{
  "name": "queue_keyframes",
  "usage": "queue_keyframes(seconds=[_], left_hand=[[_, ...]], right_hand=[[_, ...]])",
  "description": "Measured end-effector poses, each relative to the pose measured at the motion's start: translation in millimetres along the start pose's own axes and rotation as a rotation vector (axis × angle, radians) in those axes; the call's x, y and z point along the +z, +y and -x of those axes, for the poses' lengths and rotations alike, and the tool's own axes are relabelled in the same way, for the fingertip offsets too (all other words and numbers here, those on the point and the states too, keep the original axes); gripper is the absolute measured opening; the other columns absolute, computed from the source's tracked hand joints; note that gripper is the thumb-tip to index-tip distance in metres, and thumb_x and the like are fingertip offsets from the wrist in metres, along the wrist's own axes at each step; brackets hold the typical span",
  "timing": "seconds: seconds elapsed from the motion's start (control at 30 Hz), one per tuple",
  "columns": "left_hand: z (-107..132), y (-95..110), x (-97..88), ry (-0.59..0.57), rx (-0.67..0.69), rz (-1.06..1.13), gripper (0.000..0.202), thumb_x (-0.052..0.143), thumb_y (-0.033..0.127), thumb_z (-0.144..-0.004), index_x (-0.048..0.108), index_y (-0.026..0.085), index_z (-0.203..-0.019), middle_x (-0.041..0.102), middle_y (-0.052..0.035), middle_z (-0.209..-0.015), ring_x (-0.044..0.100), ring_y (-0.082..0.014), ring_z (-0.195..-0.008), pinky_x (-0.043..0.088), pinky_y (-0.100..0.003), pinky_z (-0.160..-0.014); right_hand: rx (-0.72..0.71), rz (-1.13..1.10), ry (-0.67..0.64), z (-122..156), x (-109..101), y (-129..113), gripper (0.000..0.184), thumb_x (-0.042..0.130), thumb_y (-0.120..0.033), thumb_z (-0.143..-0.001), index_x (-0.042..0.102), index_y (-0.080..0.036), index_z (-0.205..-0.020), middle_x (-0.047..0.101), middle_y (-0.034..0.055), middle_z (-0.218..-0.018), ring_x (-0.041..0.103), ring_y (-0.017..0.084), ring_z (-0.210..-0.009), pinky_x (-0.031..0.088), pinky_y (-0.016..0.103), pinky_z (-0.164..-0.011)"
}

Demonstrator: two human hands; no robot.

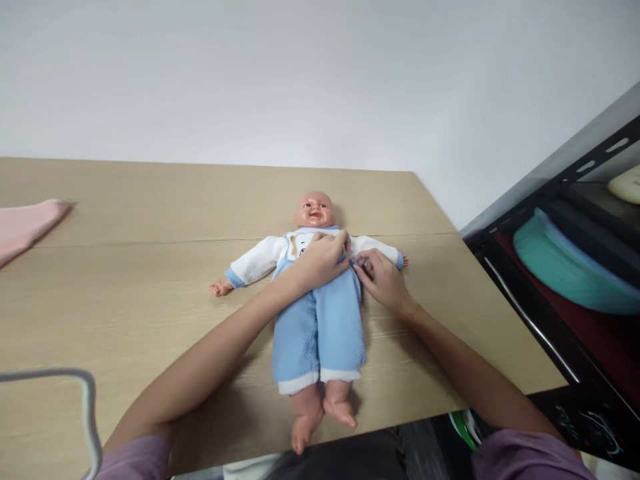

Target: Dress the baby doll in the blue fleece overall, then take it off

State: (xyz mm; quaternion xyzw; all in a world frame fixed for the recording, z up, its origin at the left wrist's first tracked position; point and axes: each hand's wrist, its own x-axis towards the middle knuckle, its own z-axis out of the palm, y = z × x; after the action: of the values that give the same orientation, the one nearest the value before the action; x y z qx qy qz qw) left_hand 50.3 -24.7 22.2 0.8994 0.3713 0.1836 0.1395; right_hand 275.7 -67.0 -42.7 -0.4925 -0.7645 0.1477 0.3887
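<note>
A baby doll (316,210) lies on its back on the wooden table, head toward the wall and bare feet near the front edge. It wears a white top (263,259) with blue cuffs and light blue trousers (320,327) with white hems. My left hand (327,257) rests across the doll's chest, fingers curled on the clothing near the waist. Close beside it, my right hand (383,277) pinches the edge of the trousers at the waist on the right. The two hands cover part of the top's printed front.
Pink cloth (30,227) lies at the table's left side. A grey bent tube (87,400) stands in the lower left foreground. To the right is a black rack (530,320) holding a teal bowl-like item (570,267). A pale wall rises behind the table (150,320).
</note>
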Motion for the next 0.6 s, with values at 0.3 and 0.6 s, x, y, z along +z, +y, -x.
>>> queue_keyframes(seconds=[0.3,0.6], left_hand=[[-1,18,-12.6,0.122,0.098,-0.066,0.033,0.065,0.030,-0.102,0.062,0.017,-0.132,0.064,-0.0180,-0.139,0.055,-0.0372,-0.128,0.047,-0.052,-0.117],[-19,16,14.0,0.141,-0.022,-0.103,0.044,0.073,0.033,-0.099,0.060,0.016,-0.137,0.074,-0.0172,-0.133,0.064,-0.0385,-0.118,0.053,-0.052,-0.102]], right_hand=[[-0.063,0.183,-0.253,-15,-85,64,0.057,0.087,-0.046,-0.090,0.069,-0.025,-0.139,0.078,0.0134,-0.137,0.074,0.041,-0.124,0.057,0.058,-0.108],[0.023,-0.457,0.038,-13,-63,9,0.082,0.100,-0.047,-0.081,0.061,-0.030,-0.151,0.076,0.0128,-0.139,0.077,0.031,-0.124,0.066,0.046,-0.105]])
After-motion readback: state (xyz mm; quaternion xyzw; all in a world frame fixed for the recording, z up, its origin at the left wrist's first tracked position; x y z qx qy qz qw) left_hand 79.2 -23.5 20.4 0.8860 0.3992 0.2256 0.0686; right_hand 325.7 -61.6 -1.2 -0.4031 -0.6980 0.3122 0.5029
